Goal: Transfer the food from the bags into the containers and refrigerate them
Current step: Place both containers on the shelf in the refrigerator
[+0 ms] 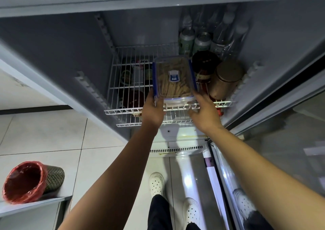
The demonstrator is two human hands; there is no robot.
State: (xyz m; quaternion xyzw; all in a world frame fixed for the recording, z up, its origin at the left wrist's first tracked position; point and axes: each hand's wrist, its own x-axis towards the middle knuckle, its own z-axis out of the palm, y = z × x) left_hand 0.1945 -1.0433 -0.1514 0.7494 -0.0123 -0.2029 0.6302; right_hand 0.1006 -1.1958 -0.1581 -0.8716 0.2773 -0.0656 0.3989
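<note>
A clear rectangular container (173, 78) with a blue-clipped lid and a blue label holds tan stick-shaped food. It rests on the white wire shelf (123, 82) inside the open fridge, near the shelf's front edge. My left hand (153, 109) grips its near left corner. On the near right corner, my right hand (204, 113) has its fingers against the container's side. Both arms reach forward from the bottom of the view.
To the container's right stand a dark jar (204, 66) and a gold-lidded jar (225, 79). Cans (202, 42) and clear bottles (223, 34) stand behind. More jars sit under the shelf. The glass fridge door (281, 142) is open at right. A red-lined bin (29, 182) is at lower left.
</note>
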